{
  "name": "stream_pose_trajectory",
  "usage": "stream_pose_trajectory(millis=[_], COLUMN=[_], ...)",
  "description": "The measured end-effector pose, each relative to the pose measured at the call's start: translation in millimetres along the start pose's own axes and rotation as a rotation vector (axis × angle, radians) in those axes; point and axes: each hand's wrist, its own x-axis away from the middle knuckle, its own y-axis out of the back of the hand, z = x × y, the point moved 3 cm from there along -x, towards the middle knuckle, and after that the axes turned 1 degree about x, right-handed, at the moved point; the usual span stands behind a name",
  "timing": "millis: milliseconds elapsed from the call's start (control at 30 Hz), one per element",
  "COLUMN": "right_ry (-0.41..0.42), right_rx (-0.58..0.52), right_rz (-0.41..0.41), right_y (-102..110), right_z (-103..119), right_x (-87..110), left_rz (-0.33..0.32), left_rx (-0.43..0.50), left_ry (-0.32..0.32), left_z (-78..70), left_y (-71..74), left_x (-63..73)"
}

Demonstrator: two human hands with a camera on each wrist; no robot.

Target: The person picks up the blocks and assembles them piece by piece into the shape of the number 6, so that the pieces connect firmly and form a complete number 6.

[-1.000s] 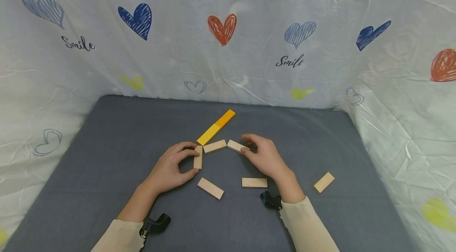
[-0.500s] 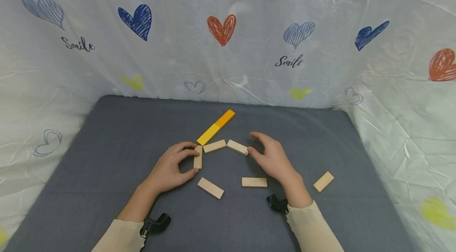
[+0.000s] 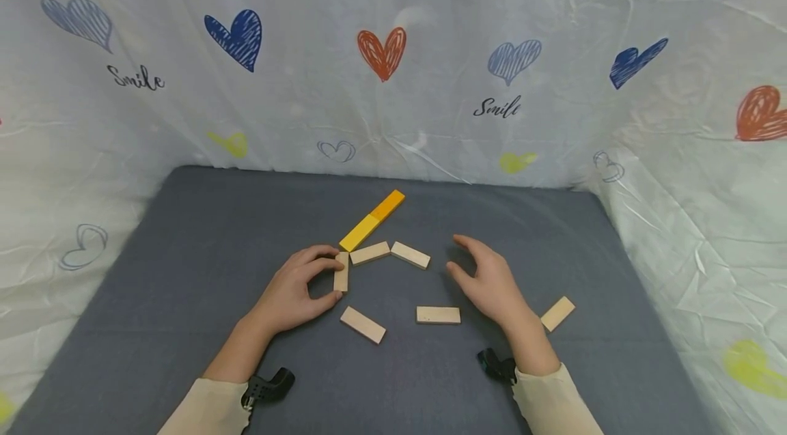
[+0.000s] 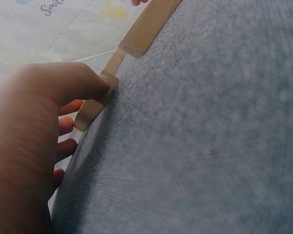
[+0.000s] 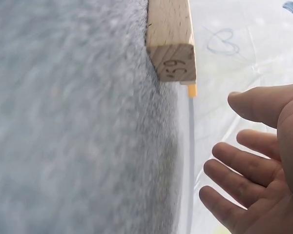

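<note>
Six pale, flat, oblong wooden blocks (image 3: pixel 370 253)

The counter (image 3: pixel 393 390) is viewed forward and down from the head, left fingers (image 4: pixel 66 126) and right fingers (image 5: pixel 234 181) closely from their wrists; the gripped block (image 4: pixel 90 115) is shared by head and left wrist.

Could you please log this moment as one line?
left hand: holds plain wooden block | right hand: holds nothing | yellow block, orange block: end to end | surface: grey cloth
</note>
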Motion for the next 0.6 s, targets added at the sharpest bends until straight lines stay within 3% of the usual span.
stream_pose_trajectory(millis=[600], right_ry=[-0.029], right_rx=[0.069], right_rz=[-0.020], right_y=[11.0], right_z=[-15.5], right_x=[27.1], left_rz=[-0.004], left_rx=[-0.007], left_ry=[0.004], left_z=[0.2], left_y=[0.0], left_x=[0.4])
